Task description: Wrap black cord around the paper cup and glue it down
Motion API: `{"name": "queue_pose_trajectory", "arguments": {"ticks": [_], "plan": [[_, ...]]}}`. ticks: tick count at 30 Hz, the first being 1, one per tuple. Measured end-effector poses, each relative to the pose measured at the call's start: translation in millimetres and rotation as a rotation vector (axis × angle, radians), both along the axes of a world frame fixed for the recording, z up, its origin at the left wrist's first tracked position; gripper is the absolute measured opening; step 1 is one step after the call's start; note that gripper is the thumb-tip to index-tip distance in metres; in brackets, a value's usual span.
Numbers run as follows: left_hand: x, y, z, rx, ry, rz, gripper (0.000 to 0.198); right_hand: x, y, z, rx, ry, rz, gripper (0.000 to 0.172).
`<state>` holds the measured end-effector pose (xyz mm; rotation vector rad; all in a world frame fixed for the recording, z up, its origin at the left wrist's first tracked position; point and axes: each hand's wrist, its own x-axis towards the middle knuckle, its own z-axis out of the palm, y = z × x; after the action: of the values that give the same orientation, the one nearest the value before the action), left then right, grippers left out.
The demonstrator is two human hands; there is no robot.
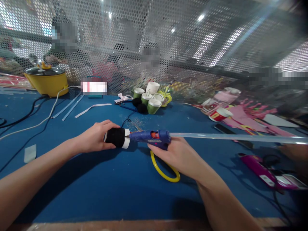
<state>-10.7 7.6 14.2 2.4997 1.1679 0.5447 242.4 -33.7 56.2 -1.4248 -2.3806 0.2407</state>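
Observation:
A blue hot glue gun [149, 136] is gripped by its handle in my right hand [179, 155], with a long clear glue stick [216, 137] running out of its back toward the right. Between the fingers of my left hand [99, 136] is a small black-covered cup [115, 138], tipped on its side. White paper flaps [126, 139] stand out at the cup's right end, and the gun's nozzle is at or very near them. Yellow-handled scissors [166, 175] lie partly hidden under my right hand.
Several green-wrapped paper cups [154, 105] and black pompoms [141, 108] stand at the back. A yellow electric pot [47, 80] is at far left, with cords [51, 112] crossing the table. At right lie pink sheets [250, 117], a dark phone [231, 134] and a magenta tool [262, 170].

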Motion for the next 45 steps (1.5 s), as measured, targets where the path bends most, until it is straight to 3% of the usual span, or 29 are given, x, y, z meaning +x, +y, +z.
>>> {"name": "queue_pose_trajectory", "arguments": {"ticks": [8, 25, 32, 38, 45], "plan": [[-0.1, -1.4, 0.2, 0.026, 0.028, -0.025, 0.052, 1.0, -4.1, 2.2, -0.127, -0.023, -0.019, 0.036], [3.0, -4.9, 2.0, 0.068, 0.072, -0.046, 0.052, 1.3, -4.9, 3.1, -0.099, 0.004, -0.062, 0.022], [1.6, -3.2, 0.1, 0.074, 0.087, -0.065, 0.054, 1.2, -5.5, 2.0, -0.039, 0.012, -0.068, 0.026], [1.5, -2.7, -0.5, 0.073, 0.076, -0.072, 0.055, 1.2, -6.6, 4.6, -0.119, -0.030, -0.056, 0.030], [3.1, -4.9, 1.3, 0.066, 0.077, -0.042, 0.047, 0.9, -7.7, 3.9, -0.103, -0.052, -0.021, 0.027]]}}
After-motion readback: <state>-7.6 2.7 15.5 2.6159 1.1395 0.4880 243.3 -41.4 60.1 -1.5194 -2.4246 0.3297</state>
